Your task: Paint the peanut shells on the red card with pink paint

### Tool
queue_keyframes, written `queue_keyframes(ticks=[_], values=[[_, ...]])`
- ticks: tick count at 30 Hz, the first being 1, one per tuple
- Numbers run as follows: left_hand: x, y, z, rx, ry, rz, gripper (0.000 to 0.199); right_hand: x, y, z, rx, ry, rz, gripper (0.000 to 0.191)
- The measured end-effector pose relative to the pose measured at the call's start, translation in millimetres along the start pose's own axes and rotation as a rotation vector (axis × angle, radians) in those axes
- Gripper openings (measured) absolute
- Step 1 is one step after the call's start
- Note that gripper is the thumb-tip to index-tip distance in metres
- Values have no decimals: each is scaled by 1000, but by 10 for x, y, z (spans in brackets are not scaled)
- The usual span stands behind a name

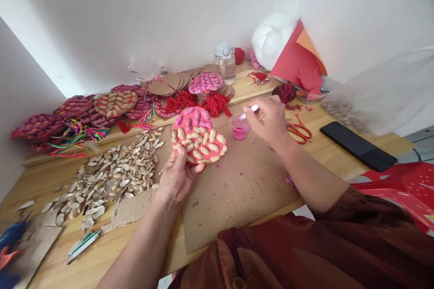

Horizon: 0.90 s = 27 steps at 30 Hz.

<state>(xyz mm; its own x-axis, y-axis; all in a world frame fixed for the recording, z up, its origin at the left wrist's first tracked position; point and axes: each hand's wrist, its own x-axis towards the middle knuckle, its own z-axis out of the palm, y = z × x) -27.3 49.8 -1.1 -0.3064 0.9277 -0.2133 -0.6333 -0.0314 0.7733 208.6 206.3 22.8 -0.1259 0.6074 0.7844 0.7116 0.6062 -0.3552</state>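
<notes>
My left hand point(179, 172) grips the lower edge of a red gourd-shaped plaque point(199, 137) covered with peanut shells. Shells on its smaller upper lobe are pink, while those on the larger lower lobe are plain tan. In my right hand point(269, 118) is a white-handled paintbrush point(249, 112), its tip pointing down into a small clear cup point(239, 127) of bright pink paint. The bristles are hard to make out. Both hands are above a brown cardboard sheet point(237, 198) dotted with paint specks.
Loose peanut shells point(118, 171) are heaped at left. Behind lie finished shell plaques point(76, 110), cardboard discs point(166, 85), red tassels point(217, 103) and a water bottle point(224, 61). Orange-handled scissors point(300, 133) and a black phone point(357, 145) rest at right, near a red stool point(403, 189).
</notes>
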Motion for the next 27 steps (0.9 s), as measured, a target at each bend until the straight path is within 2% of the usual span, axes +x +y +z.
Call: queue_keyframes(ticks=[7, 10, 14, 21, 27], values=[[-16, -20, 49, 48, 25, -45, 51, -71, 11, 40, -58, -206, 40, 25], [-24, -29, 76, 105, 24, -47, 51, -61, 10, 6, -100, -237, 59, 26], [-32, -56, 43, 200, 2, -19, 49, -47, -7, -46, -107, -278, 2, 26], [-88, -70, 4, 384, -14, 26, 40, -46, -27, -88, -88, -233, -76, 25], [-147, -22, 27, 428, -20, 33, 40, 8, -109, -221, 22, -36, -86, 19]])
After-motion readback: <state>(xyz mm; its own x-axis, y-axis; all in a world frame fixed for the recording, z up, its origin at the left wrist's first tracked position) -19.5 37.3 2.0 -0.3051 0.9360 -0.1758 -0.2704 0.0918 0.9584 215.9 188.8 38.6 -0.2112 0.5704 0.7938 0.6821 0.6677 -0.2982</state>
